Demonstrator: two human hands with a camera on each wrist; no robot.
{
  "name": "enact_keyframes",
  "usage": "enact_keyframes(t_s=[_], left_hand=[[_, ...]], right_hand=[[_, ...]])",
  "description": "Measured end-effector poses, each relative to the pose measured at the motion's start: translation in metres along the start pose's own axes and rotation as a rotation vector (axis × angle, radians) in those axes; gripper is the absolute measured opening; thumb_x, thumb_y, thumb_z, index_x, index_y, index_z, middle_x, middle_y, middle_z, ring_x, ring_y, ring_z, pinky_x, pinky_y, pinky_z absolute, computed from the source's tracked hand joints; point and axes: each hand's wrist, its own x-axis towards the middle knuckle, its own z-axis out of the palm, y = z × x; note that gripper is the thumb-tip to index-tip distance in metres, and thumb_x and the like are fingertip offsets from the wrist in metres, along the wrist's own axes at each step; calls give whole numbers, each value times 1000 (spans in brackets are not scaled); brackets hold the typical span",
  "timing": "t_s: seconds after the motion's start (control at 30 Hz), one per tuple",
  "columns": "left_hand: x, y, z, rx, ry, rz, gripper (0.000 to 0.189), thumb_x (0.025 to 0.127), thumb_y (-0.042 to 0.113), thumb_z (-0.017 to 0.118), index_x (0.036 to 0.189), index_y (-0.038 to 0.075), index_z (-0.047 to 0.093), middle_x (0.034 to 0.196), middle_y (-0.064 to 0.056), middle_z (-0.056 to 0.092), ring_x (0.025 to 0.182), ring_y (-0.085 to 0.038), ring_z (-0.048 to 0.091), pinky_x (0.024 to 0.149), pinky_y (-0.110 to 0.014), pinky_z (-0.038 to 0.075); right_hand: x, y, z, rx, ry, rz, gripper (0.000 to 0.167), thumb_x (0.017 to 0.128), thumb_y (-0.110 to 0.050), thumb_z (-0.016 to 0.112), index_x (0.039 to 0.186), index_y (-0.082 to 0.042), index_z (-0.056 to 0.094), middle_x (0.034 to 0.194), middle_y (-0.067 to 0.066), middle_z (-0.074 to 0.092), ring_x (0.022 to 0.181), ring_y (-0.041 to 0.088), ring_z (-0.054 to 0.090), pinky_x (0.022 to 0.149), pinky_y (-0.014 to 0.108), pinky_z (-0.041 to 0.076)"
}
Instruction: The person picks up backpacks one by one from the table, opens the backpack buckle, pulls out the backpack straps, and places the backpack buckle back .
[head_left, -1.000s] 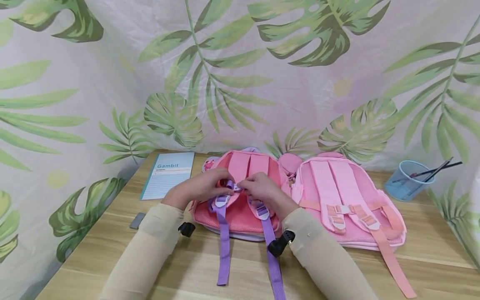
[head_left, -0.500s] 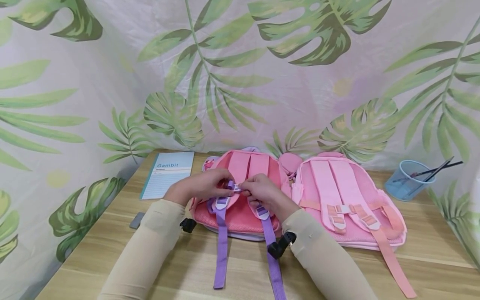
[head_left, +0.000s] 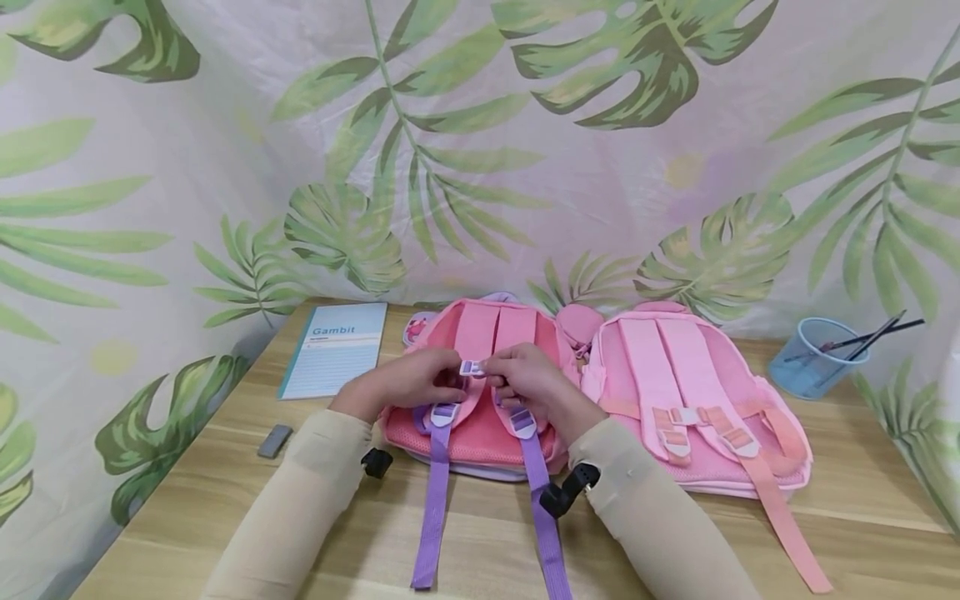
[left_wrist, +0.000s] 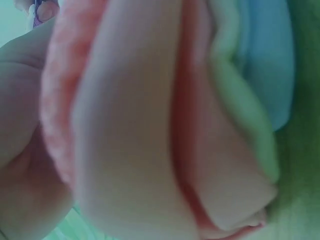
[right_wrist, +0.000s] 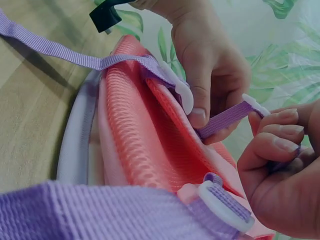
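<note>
A coral-pink backpack [head_left: 480, 454] lies on the table, its shoulder straps upward. Between both hands, a white side-release buckle [head_left: 471, 367] bridges the shoulder straps. My right hand [head_left: 528, 375] pinches the buckle's right side between thumb and fingers. With thumb and fingers, my left hand [head_left: 420, 379] grips the purple chest strap [right_wrist: 225, 120] at the left shoulder strap's edge. Purple webbing tails [head_left: 435, 517] hang from white adjusters [head_left: 444, 414] toward the table's front. In the left wrist view, blurred backpack fabric [left_wrist: 130, 120] hides most of the grip.
A second, light pink backpack [head_left: 626, 367] lies to the right, its orange strap tail [head_left: 787, 525] reaching forward. A blue mesh cup [head_left: 806, 375] holds pens at far right. A notebook [head_left: 330, 358] and a small grey block [head_left: 274, 441] sit on the left.
The left fingers have shifted, and the purple loop beside them no longer shows. The buckle is now more visible between the hands. The left purple tail's end has swung left.
</note>
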Motion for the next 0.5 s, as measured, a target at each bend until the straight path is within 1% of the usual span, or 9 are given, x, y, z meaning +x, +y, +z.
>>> enact_keyframes(t_s=[0.2, 0.27, 0.33, 0.4, 0.47, 0.5], left_hand=[[0, -2, 3, -29, 11, -37, 18, 100, 28, 80, 98, 17, 66, 90, 3, 64, 84, -12, 57, 80, -29, 50], [-1, -2, 2, -43, 22, -45, 17, 100, 29, 79, 104, 17, 68, 92, 3, 65, 85, -13, 58, 81, -30, 51], [-3, -2, 2, -70, 49, -55, 21, 101, 31, 79, 113, 17, 70, 97, 4, 67, 88, -13, 60, 83, -31, 52], [-7, -1, 2, -106, 90, -53, 28, 101, 31, 78, 123, 16, 70, 102, 3, 68, 91, -14, 61, 85, -33, 54], [-10, -1, 1, -142, 138, -36, 34, 102, 29, 77, 131, 14, 69, 107, 1, 70, 95, -16, 62, 87, -34, 55], [-10, 0, 1, -151, 157, -20, 34, 102, 28, 77, 132, 14, 69, 109, 1, 70, 96, -17, 62, 88, -35, 55]], right_hand=[[1, 2, -2, -4, -21, -6, 21, 110, -10, 57, 113, 8, 67, 68, -1, 47, 51, 7, 35, 46, 20, 30], [0, 2, -3, 2, -31, -5, 22, 110, -10, 56, 112, 9, 66, 66, -2, 46, 50, 7, 34, 46, 20, 29], [0, 3, -4, 4, -36, -7, 21, 110, -10, 56, 111, 8, 66, 65, -2, 45, 50, 7, 34, 46, 20, 29], [0, 3, -4, -4, -36, -11, 21, 110, -11, 56, 108, 7, 67, 65, -1, 46, 50, 7, 34, 47, 20, 30], [0, 4, -5, -15, -31, -14, 21, 110, -12, 57, 105, 6, 68, 65, -1, 46, 50, 8, 35, 47, 21, 31], [0, 4, -5, -20, -30, -17, 22, 110, -12, 57, 104, 6, 68, 65, -1, 47, 51, 8, 36, 48, 21, 31]])
